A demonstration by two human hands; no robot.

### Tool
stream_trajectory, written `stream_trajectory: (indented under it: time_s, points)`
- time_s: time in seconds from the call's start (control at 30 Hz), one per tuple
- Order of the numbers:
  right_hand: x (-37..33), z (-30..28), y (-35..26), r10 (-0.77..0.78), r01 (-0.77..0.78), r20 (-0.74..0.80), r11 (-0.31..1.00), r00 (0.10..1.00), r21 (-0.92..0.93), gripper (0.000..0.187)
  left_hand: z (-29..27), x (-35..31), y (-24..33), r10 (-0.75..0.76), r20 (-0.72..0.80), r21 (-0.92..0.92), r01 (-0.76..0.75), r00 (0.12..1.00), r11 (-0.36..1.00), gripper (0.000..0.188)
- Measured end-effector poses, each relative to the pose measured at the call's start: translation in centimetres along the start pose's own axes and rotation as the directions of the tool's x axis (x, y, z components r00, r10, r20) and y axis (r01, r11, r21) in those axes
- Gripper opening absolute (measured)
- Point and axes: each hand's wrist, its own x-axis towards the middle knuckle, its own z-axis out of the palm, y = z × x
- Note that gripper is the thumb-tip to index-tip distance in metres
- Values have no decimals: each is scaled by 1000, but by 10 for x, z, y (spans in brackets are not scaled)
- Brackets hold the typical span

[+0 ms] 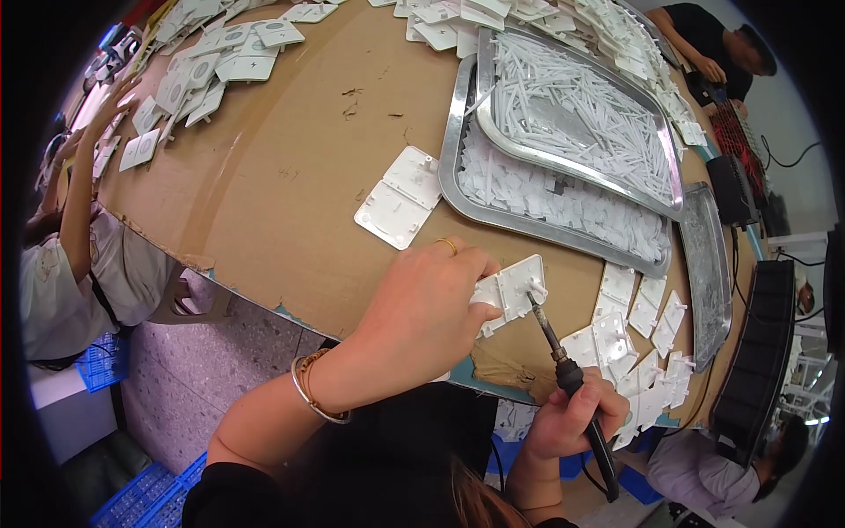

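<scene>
My left hand (418, 304) grips a white plastic panel (518, 286) with small posts moulded on its face, holding it tilted above the cardboard. Held in my right hand (576, 418) is a soldering iron (570, 377) with a black handle. Its metal tip meets the panel close to an upright post; whether it touches the post, I cannot tell. Another white panel (396, 201) lies face up just beyond my left hand. To the right of the iron, several similar white panels (607, 343) overlap on the table.
Beyond my hands, a metal tray (550, 158) of thin white strips rests partly on a lower tray (563, 231) of small white pieces. Another metal tray (707, 282) lies to the right. Panels (198, 75) pile at the far left, near another person's arm (84, 163).
</scene>
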Motion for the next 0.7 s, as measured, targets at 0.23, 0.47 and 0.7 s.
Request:
stream_trajectory:
  time_s: [0.23, 0.47, 0.7]
  points:
    - [-4, -9, 4, -42, 44, -34, 996, 999, 81, 16, 2, -1, 2, 1, -39, 39, 0, 999, 999, 30]
    - [-9, -9, 7, -80, 85, -73, 994, 994, 73, 16, 1, 4, 3, -24, 25, 110, 21, 999, 994, 25]
    - [-12, -12, 6, -117, 118, -33, 993, 993, 29, 16, 5, 7, 1, 78, 62, 95, -84, 995, 992, 18]
